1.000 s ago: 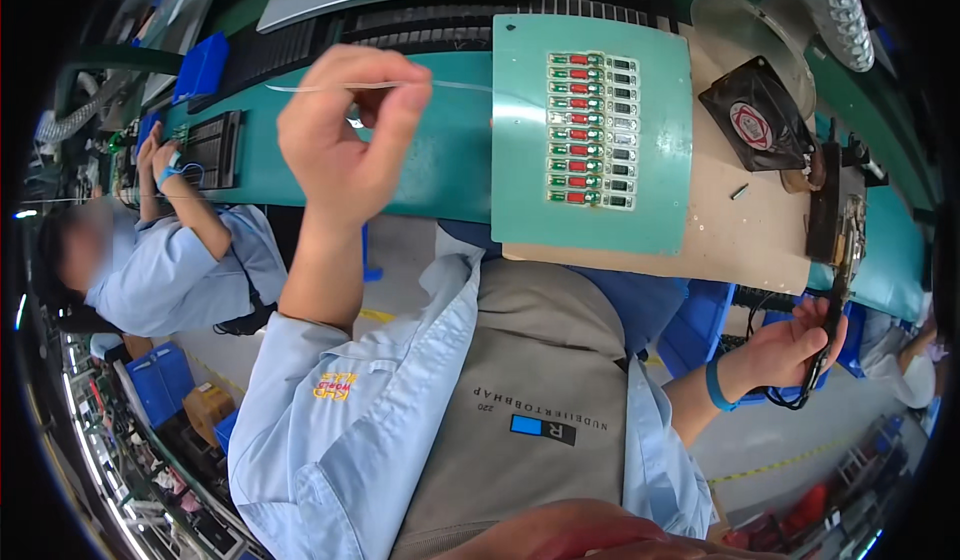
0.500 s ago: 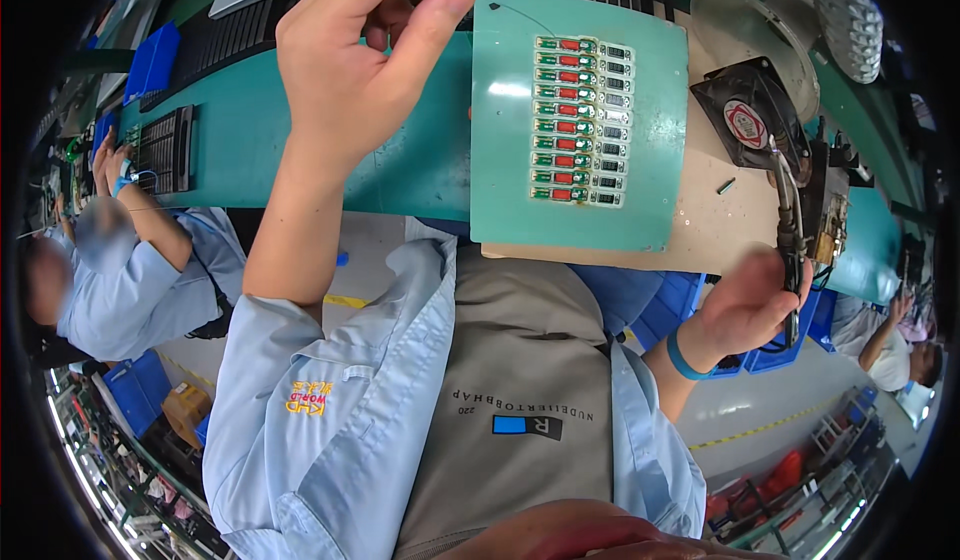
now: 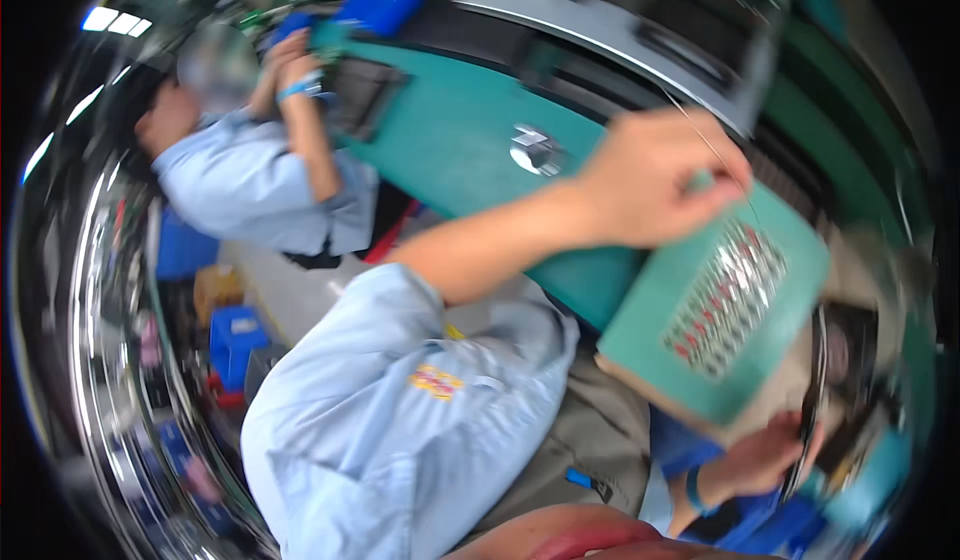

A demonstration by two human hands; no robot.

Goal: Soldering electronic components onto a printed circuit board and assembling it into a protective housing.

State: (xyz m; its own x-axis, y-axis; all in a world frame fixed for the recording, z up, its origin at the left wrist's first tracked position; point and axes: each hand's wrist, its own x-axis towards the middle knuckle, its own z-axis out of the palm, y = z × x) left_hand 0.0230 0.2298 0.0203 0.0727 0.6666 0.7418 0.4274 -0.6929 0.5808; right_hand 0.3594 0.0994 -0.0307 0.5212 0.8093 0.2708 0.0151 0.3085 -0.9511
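Note:
My left hand [image 3: 665, 180] pinches a thin silvery wire [image 3: 683, 110], probably solder, between thumb and fingertips. One end of the wire reaches down toward the small circuit boards [image 3: 725, 295] with red parts. They lie in a row on a green plate [image 3: 640, 345], just beyond my fingers. My right hand [image 3: 755, 460] is closed round the dark handle of a soldering iron [image 3: 806, 430], off the plate's near right side. Motion blurs the picture, and the iron's tip cannot be made out.
A black fan [image 3: 848, 345] stands right of the plate. On the green bench [image 3: 450, 110] lies a round shiny silver thing [image 3: 537, 150]. A grey metal-topped fixture [image 3: 620, 25] is at the back. At the left sits a co-worker [image 3: 250, 175] in light blue, near a blue bin [image 3: 380, 5].
The view has swung left and tilted, so the bench and plate appear slanted and farther right. The silver thing has come into view. Both hands keep their holds.

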